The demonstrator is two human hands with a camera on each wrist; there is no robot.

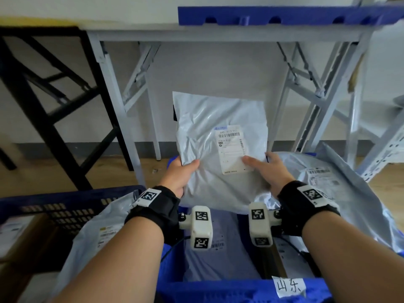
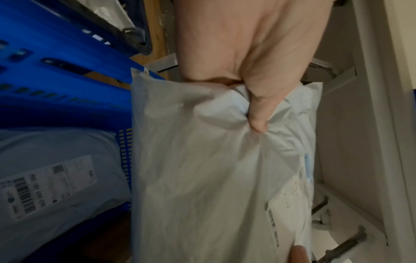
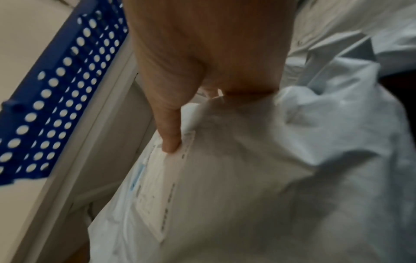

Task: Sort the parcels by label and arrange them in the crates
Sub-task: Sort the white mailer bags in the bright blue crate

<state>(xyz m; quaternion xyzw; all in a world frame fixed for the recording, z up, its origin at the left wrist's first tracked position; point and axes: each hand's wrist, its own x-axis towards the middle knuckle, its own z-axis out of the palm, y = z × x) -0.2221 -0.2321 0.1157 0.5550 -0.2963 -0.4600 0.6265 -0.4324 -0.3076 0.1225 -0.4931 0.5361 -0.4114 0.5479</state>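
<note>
I hold a grey plastic mailer parcel [image 1: 209, 132] upright in front of me, its white shipping label [image 1: 231, 149] facing me. My left hand [image 1: 179, 173] grips its lower left edge, thumb pressed into the crumpled film [image 2: 258, 113]. My right hand [image 1: 269, 169] grips the lower right edge, thumb on the label [image 3: 171, 138]. The parcel hangs above a blue crate [image 1: 229, 289] tagged with a handwritten paper label [image 1: 288, 286]. Other grey parcels [image 1: 218, 248] lie inside that crate.
A second blue crate [image 1: 54, 206] at the left holds a labelled grey parcel [image 1: 100, 232] and a cardboard box [image 1: 15, 235]. More grey parcels [image 1: 328, 186] pile at the right. A white folding table [image 1: 218, 33] carrying another blue crate [image 1: 284, 16] stands ahead; a black frame [image 1: 43, 95] is left.
</note>
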